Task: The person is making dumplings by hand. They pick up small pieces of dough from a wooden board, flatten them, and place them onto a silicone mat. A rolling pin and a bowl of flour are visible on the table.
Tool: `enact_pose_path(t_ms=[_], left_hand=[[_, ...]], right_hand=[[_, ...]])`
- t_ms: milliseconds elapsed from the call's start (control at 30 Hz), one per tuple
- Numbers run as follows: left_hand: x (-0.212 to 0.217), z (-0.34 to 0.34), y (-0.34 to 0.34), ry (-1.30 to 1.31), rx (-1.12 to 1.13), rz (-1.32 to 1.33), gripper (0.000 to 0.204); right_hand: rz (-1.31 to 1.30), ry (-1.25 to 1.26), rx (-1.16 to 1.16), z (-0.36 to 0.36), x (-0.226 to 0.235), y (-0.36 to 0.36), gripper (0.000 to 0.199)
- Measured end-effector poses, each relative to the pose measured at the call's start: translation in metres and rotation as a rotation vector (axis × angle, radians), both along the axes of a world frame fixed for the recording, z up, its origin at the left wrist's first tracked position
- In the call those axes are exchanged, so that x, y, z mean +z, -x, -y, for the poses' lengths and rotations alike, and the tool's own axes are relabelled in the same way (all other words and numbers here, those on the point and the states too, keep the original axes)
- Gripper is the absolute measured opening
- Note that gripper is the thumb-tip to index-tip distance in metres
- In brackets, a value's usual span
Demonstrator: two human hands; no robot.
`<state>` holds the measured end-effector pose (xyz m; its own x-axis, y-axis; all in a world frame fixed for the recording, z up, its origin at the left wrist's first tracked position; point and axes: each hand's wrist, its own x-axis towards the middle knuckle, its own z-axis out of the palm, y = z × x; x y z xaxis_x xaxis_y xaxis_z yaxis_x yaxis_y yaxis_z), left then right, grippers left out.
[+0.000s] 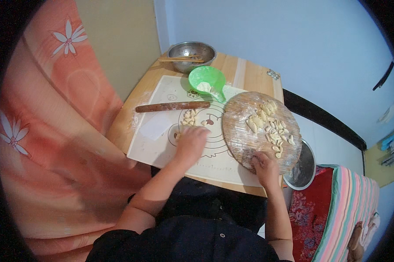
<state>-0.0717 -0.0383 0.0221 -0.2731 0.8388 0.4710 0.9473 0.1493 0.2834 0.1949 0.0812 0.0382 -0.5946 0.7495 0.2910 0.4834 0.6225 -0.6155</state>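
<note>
My left hand [192, 143] is over a pale printed mat [140, 148], just on the near side of a small heap of cut dough pieces [189, 117]. It looks smeared, and its fingertips are hidden from sight. At the near edge of a round slatted tray [236, 118], my right hand [266, 168] has its thumb and fingers pressed together; whatever lies under them is hidden. Small curled dough pieces [275, 133] and some larger pleated ones, like dumplings [260, 118], lie on the tray. A brown rolling pin [173, 106] rests across the mat beyond the heap.
A green scoop [197, 75] with flour sits at the mat's far side. Behind it stands a steel bowl [181, 65] with chopsticks across it. The tray overhangs the table's right side, above another metal basin [308, 163]. An orange curtain [74, 153] hangs at the left.
</note>
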Motion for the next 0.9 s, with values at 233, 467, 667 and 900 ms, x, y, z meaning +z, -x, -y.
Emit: enact_pose_path(t_ms=[233,467,667,900], left_hand=[[0.006,-0.025,0.036,-0.015,-0.029,-0.067,0.024],[0.003,-0.043,0.016,0.099,-0.044,-0.223,0.017],[-0.007,-0.057,-0.07,-0.079,-0.444,0.319,0.02],[-0.02,-0.063,-0.088,-0.08,-0.428,0.215,0.035]], right_hand=[[0.056,-0.097,-0.034,0.006,-0.015,0.008,0.023],[-0.001,-0.088,-0.01,0.013,-0.012,-0.005,0.02],[-0.113,0.064,-0.109,0.004,-0.017,-0.005,0.02],[-0.183,0.071,-0.044,-0.01,-0.019,0.005,0.021]])
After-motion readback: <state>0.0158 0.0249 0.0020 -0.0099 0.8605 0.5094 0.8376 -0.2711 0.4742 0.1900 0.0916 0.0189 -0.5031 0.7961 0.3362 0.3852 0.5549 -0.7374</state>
